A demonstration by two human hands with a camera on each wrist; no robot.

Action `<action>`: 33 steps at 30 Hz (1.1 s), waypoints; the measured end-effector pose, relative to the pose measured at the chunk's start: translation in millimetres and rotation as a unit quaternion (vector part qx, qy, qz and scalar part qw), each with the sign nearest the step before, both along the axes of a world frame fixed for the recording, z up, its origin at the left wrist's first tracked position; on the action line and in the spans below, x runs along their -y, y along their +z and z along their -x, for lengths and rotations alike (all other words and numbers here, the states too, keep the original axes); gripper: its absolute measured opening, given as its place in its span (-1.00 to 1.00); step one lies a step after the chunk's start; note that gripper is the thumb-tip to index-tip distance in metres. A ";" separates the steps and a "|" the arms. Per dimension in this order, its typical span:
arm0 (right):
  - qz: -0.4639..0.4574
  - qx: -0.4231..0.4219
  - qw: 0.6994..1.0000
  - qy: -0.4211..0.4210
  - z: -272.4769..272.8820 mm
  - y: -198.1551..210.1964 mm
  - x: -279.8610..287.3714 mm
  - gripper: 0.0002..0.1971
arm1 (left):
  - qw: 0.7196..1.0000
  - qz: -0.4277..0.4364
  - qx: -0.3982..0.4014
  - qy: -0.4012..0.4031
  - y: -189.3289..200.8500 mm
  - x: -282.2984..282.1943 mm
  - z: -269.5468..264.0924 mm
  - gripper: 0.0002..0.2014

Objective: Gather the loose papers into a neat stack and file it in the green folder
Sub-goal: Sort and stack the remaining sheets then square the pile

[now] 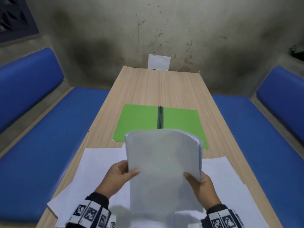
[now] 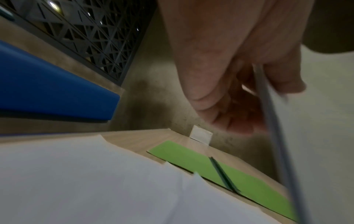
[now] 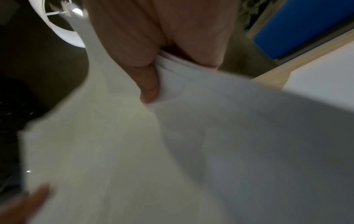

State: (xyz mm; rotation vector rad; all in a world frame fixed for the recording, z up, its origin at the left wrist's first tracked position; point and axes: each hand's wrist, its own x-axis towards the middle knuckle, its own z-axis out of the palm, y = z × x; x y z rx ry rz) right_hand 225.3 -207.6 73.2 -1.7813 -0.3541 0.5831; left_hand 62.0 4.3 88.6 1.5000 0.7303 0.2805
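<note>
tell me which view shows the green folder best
The head view: the green folder lies open and flat on the table, dark spine visible, near edge hidden behind the held paper stack. The left wrist view shows it as a blurred slanted strip; the right wrist view misses it.

The folder (image 1: 139, 122) lies open mid-table (image 1: 164, 86), loose sheets (image 1: 98, 162) nearer, a card (image 1: 158, 62) at the far edge.
</note>
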 end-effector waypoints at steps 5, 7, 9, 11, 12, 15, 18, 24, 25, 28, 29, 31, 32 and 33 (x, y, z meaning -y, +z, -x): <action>0.064 -0.051 0.993 -0.083 -32.4 -21.7 43.8 -0.84 | 0.944 -0.187 -0.261 0.080 -57.9 -80.3 45.2 -0.75; 0.121 -0.074 0.986 -0.089 -41.5 -35.7 63.3 -0.68 | 0.884 -0.211 -0.401 0.112 -82.0 -100.1 73.5 -0.46; 0.176 -0.094 0.975 -0.100 -45.7 -47.5 76.8 -0.59 | 0.843 -0.202 -0.479 0.138 -96.6 -106.4 93.7 -0.24; 0.210 -0.117 0.964 -0.111 -45.0 -59.9 85.4 -0.55 | 0.832 -0.195 -0.493 0.162 -96.2 -100.4 100.3 -0.14; 0.227 -0.127 0.959 -0.111 -43.2 -66.3 88.1 -0.54 | 0.838 -0.182 -0.484 0.176 -94.7 -96.5 100.7 -0.14; 0.256 -0.141 0.950 -0.115 -39.3 -77.4 89.6 -0.52 | 0.867 -0.141 -0.444 0.176 -90.7 -89.3 96.4 -0.33; 0.276 -0.147 0.943 -0.114 -41.1 -79.9 89.0 -0.52 | 0.891 -0.168 -0.397 0.140 -74.7 -87.9 87.7 -0.63; 0.294 -0.148 0.937 -0.115 -42.3 -84.4 91.8 -0.51 | 0.923 -0.243 -0.259 0.146 7.1 -95.7 51.8 -0.61; 0.294 -0.151 0.936 -0.118 -42.2 -84.8 92.1 -0.51 | 0.935 -0.238 -0.208 0.159 25.5 -93.2 47.8 -0.66; 0.291 -0.153 0.936 -0.124 -42.1 -85.9 92.1 -0.51 | 0.972 -0.151 -0.069 0.168 68.4 -77.6 40.0 -0.81; 0.289 -0.154 0.937 -0.125 -42.1 -86.3 92.1 -0.51 | 0.979 -0.119 -0.032 0.160 74.0 -73.4 37.0 -0.82; 0.285 -0.152 0.938 -0.124 -42.2 -86.9 92.4 -0.53 | 0.986 -0.076 0.002 0.148 70.8 -68.2 31.6 -0.78; 0.283 -0.152 0.939 -0.125 -42.2 -87.6 93.0 -0.53 | 0.987 -0.063 0.001 0.146 64.8 -64.5 28.6 -0.73; 0.280 -0.152 0.939 -0.126 -42.5 -88.9 93.9 -0.54 | 0.988 -0.055 -0.003 0.147 56.3 -60.5 26.3 -0.69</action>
